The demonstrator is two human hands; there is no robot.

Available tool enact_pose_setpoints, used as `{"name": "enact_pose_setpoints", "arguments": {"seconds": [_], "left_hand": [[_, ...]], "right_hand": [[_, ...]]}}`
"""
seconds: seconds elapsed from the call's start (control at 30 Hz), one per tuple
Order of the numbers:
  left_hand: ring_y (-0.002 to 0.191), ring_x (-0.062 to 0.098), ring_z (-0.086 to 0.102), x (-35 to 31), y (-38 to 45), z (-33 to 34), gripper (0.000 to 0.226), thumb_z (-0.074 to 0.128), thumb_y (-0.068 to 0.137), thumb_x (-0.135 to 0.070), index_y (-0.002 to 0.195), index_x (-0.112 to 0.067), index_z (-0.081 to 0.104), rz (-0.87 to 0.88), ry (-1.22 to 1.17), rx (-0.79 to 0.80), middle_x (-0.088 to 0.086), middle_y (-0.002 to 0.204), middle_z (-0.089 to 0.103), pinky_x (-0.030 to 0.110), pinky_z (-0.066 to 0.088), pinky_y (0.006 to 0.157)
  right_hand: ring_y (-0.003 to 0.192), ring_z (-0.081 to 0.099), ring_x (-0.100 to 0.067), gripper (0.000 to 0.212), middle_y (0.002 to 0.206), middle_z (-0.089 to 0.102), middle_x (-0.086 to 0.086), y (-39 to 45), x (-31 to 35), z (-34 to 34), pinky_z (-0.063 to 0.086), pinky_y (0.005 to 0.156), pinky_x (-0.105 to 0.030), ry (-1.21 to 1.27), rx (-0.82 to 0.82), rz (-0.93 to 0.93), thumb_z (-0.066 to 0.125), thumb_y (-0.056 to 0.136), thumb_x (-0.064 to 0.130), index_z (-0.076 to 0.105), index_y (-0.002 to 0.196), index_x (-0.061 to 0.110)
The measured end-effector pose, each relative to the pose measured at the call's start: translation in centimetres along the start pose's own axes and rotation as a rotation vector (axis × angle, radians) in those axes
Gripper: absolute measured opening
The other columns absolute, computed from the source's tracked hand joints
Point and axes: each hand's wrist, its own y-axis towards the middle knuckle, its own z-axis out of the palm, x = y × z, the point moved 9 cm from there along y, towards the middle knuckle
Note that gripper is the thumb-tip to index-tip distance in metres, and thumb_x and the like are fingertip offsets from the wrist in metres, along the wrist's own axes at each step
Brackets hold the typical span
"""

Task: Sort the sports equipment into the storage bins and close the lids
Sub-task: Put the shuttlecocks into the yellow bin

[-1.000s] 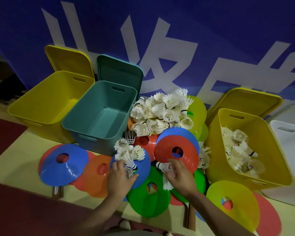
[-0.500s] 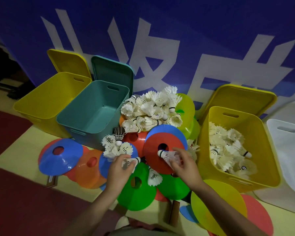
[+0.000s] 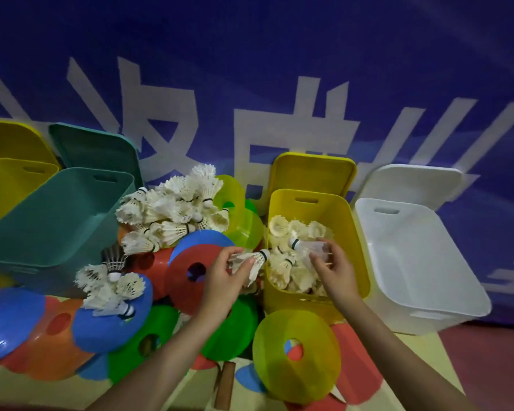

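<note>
Each hand's fingers pinch a shuttlecock — left hand (image 3: pixel 223 275), right hand (image 3: pixel 334 268), blurred, over the yellow bin (image 3: pixel 312 200).

Blue banner (image 3: pixel 309 69) behind the bins: large white characters, cropped and partly hidden, none legible with certainty. No readable text, brand or number on bins, cones or shuttlecocks.

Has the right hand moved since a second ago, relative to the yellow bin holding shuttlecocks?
Yes. The right hand, gripping a shuttlecock, has gone rightward from the red cone to above the yellow bin, where other shuttlecocks lie.
</note>
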Motion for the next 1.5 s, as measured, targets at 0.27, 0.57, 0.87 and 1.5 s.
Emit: {"name": "enact_pose_setpoints", "arguments": {"seconds": [0.27, 0.57, 0.87, 1.5], "left_hand": [[0.095, 0.01, 0.057, -1.0, 3.8, 8.9, 0.023, 0.063, 0.087, -0.04, 0.108, -0.029, 0.06, 0.041, 0.121, 0.171, -0.008, 0.101, 0.06, 0.03, 0.05, 0.077], [0.104, 0.011, 0.056, -0.1, 7.0, 11.0, 0.024, 0.058, 0.091, -0.039, 0.112, -0.029, 0.054, 0.045, 0.192, 0.165, -0.007, 0.111, 0.057, 0.035, 0.049, 0.088], [0.106, 0.002, 0.054, 0.1, 6.4, 11.3, 0.023, 0.061, 0.09, -0.034, 0.112, -0.027, 0.058, 0.093, 0.168, 0.171, -0.014, 0.114, 0.055, 0.024, 0.047, 0.089], [0.099, 0.017, 0.054, 3.7, 10.8, 18.1, 0.04, 0.047, 0.097, -0.036, 0.129, -0.012, 0.045, -0.06, 0.37, 0.2, 0.01, 0.125, 0.05, 0.03, 0.045, 0.084]], "right_hand": [[0.074, 0.06, -0.016, 0.054, 0.099, 0.062, -0.002, 3.5, -6.2, -4.6, 0.042, 0.068, -0.03, -0.335, 0.106, 0.164, 0.057, 0.089, 0.037, 0.037, 0.136, 0.021], [0.116, 0.054, -0.024, 0.053, 0.131, 0.057, -0.008, 3.6, -8.9, 4.6, 0.045, 0.093, -0.032, -0.668, 0.696, 0.007, 0.049, 0.092, 0.04, 0.043, 0.141, 0.019], [0.123, 0.045, -0.024, 0.057, 0.133, 0.049, -0.005, 5.1, -8.3, 2.7, 0.046, 0.092, -0.037, -0.759, 0.479, -0.074, 0.051, 0.091, 0.047, 0.04, 0.14, 0.021], [0.108, 0.056, -0.024, 0.04, 0.121, 0.06, -0.007, 7.0, -12.2, -5.6, 0.043, 0.083, -0.033, -0.236, 0.053, 0.268, 0.028, 0.103, 0.036, 0.05, 0.129, 0.017]]}}
